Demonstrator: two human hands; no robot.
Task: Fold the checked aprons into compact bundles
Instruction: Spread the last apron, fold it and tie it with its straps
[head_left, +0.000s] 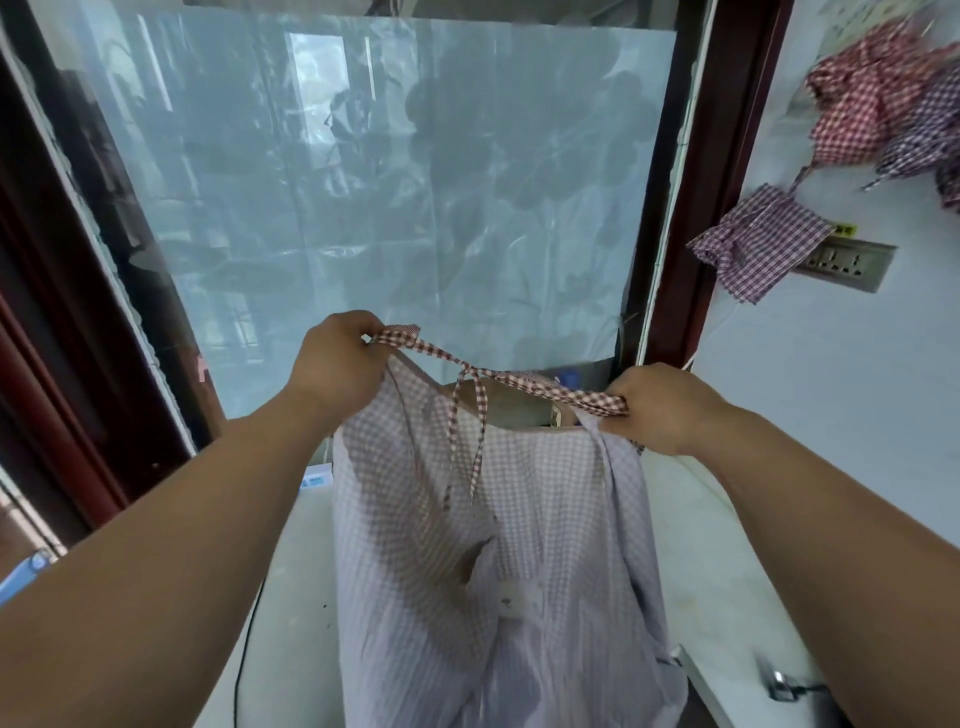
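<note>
A pale checked apron (530, 545) hangs in the air in front of me, its lower part trailing down over the white counter (291, 597). My left hand (337, 358) pinches the upper left corner and one end of the red-checked strap (498, 376). My right hand (660, 408) grips the strap's other end at the upper right corner. The strap is stretched between both hands, and two thin ties dangle from its middle. A small white label shows low on the fabric.
Several checked aprons (878, 109) hang on the white wall at the upper right, one (758, 239) partly over a wall socket (847, 262). A plastic-covered window (389, 182) in a dark red frame fills the back. A black cable runs down the counter's left side.
</note>
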